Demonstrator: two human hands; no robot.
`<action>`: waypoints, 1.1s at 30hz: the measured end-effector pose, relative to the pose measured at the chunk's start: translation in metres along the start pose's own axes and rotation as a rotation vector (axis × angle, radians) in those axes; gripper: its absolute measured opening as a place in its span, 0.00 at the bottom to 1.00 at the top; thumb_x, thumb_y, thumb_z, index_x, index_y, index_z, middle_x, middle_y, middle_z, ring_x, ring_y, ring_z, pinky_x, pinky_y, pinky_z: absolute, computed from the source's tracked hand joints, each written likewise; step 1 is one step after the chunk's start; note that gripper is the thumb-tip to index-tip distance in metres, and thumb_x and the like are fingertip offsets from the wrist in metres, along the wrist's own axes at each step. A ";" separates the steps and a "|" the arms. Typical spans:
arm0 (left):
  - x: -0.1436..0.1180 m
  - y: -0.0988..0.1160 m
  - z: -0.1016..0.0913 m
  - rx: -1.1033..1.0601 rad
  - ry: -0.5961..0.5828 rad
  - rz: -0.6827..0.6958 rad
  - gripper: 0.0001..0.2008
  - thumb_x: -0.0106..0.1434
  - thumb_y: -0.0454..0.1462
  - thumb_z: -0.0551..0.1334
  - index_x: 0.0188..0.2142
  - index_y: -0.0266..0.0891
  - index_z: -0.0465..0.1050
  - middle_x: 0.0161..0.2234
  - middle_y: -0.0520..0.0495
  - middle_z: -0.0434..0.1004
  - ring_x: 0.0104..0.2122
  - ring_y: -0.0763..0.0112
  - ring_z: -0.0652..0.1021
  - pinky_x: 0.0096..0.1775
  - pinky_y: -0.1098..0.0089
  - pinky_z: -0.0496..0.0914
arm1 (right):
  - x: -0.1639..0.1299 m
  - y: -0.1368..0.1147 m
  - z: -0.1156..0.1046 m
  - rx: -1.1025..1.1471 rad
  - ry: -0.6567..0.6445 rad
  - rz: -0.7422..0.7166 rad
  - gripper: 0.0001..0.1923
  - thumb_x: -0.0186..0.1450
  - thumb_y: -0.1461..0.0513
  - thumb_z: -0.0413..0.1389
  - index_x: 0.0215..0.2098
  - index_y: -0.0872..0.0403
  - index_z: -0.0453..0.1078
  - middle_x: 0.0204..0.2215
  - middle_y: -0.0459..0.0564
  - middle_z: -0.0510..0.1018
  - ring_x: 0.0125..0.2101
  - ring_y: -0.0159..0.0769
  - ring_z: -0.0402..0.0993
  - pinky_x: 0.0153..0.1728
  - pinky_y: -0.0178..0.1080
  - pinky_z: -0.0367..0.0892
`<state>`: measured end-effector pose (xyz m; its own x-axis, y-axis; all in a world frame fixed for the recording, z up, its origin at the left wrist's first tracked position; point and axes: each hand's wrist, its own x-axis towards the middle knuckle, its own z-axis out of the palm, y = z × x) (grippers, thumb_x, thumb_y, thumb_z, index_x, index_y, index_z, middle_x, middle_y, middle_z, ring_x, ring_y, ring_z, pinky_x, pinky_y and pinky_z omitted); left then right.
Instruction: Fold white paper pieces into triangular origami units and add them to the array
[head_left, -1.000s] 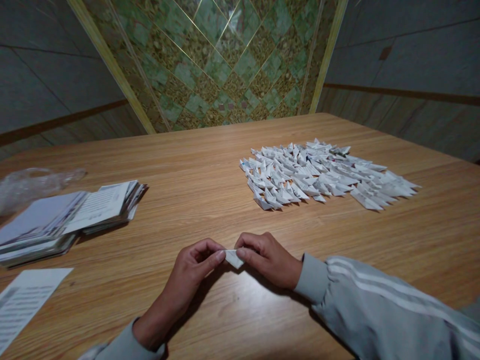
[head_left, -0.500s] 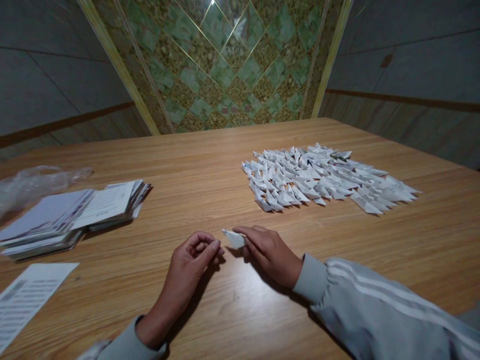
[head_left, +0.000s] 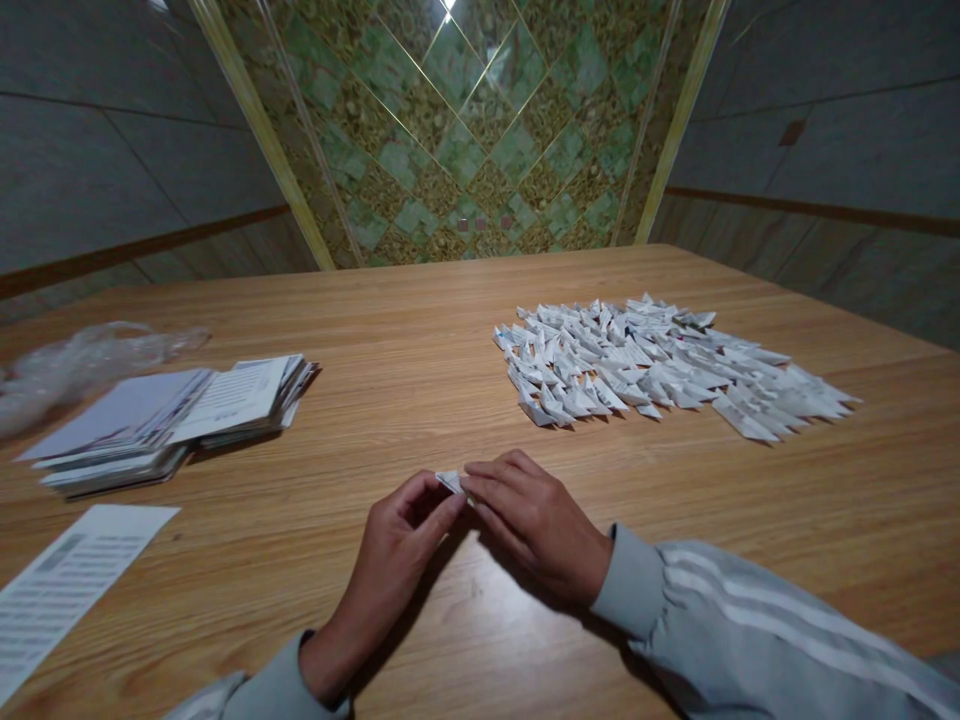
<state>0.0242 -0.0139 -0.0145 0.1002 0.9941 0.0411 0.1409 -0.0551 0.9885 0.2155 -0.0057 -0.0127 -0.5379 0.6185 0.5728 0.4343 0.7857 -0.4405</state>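
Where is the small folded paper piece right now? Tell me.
In the head view the small folded paper piece sits low at centre, pinched between the left hand and right hand, just above the table.

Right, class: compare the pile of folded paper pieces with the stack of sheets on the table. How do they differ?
The pile of folded pieces lies on the right of the table; the stack of sheets lies on the left. The pieces are small, pointed and spread out loosely; the sheets are larger, flat and layered. Both are pale printed paper, and neither hand touches them.

Left hand [head_left: 401, 535] and right hand [head_left: 529, 520], fingertips pinched together
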 end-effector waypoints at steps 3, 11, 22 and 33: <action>0.000 -0.001 -0.001 0.016 -0.050 0.014 0.09 0.62 0.42 0.67 0.33 0.38 0.75 0.30 0.50 0.78 0.31 0.68 0.76 0.36 0.69 0.70 | 0.000 0.002 -0.002 0.160 0.045 0.063 0.12 0.73 0.64 0.52 0.53 0.57 0.70 0.50 0.57 0.78 0.48 0.41 0.71 0.49 0.43 0.66; -0.008 -0.001 0.000 0.089 -0.146 0.096 0.05 0.61 0.38 0.67 0.35 0.40 0.74 0.30 0.52 0.77 0.30 0.71 0.76 0.34 0.71 0.69 | 0.002 0.000 -0.005 0.307 0.054 0.074 0.11 0.73 0.59 0.53 0.48 0.55 0.72 0.43 0.53 0.81 0.42 0.39 0.73 0.44 0.42 0.65; -0.007 -0.002 -0.001 0.072 -0.174 0.059 0.06 0.61 0.39 0.67 0.35 0.40 0.73 0.30 0.52 0.76 0.30 0.70 0.76 0.34 0.70 0.69 | 0.004 -0.002 -0.006 0.370 0.041 0.236 0.06 0.69 0.61 0.57 0.43 0.54 0.74 0.37 0.50 0.81 0.38 0.36 0.76 0.40 0.37 0.68; -0.008 0.003 0.009 -0.050 -0.121 0.034 0.07 0.64 0.39 0.64 0.38 0.41 0.68 0.33 0.50 0.77 0.33 0.68 0.80 0.36 0.69 0.73 | 0.001 -0.004 0.001 0.086 0.122 0.099 0.11 0.66 0.70 0.52 0.45 0.54 0.69 0.39 0.53 0.76 0.40 0.40 0.70 0.41 0.41 0.66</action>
<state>0.0323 -0.0230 -0.0129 0.2223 0.9731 0.0597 0.0860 -0.0806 0.9930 0.2130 -0.0083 -0.0112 -0.4015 0.6909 0.6013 0.4142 0.7225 -0.5536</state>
